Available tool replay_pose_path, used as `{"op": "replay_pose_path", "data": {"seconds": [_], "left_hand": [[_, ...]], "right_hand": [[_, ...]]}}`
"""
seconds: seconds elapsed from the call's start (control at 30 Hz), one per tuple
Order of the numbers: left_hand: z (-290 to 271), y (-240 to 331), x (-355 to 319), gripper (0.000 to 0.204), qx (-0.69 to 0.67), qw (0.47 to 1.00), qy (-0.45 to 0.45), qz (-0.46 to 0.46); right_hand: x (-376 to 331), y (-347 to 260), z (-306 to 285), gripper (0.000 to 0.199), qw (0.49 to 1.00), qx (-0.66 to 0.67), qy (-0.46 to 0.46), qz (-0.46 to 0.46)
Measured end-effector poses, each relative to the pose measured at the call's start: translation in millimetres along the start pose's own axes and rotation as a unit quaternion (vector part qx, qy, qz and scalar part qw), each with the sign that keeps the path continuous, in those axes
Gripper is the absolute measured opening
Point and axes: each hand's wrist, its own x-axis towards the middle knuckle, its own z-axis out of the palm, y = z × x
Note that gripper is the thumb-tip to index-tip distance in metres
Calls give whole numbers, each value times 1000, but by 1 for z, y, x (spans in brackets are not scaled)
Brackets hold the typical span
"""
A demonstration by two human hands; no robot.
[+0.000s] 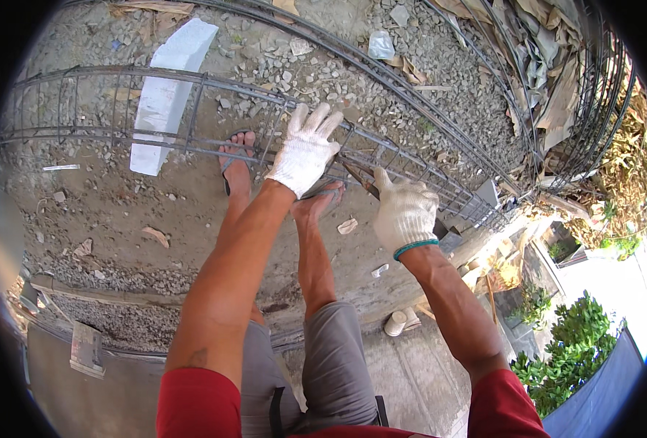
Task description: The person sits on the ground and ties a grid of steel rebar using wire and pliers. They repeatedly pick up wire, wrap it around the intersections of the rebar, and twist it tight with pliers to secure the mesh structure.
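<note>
A long cage of steel reinforcing bars [228, 86] with wire-like square stirrups runs across in front of me, above the dirt. My left hand [305, 152], in a white knit glove, lies on the cage with its fingers spread over the far upper bar. To the right, my right hand [405, 208], in a similar glove with a teal cuff, is closed around what looks like a pair of pliers [360, 177]. The pliers' front end points left toward a near bar beside my left hand. Their tip is too small to make out.
A pale white slab [164, 102] lies under the cage at left. More long bars [382, 69] curve across the gravel toward a bundle [593, 109] and torn brown paper [560, 95] at right. My sandalled feet [237, 157] stand close to the cage. A white cup [395, 323] lies behind.
</note>
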Motion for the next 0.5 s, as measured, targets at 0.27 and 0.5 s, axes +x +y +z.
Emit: {"op": "replay_pose_path", "data": {"seconds": [0.27,0.5], "left_hand": [[2,1,0,19,6,1000,-4,1],[6,-2,0,15,-20,1000,0,-1]], "right_hand": [[6,14,28,48,993,114,9,-31],[10,16,60,39,725,643,-241,51]]}}
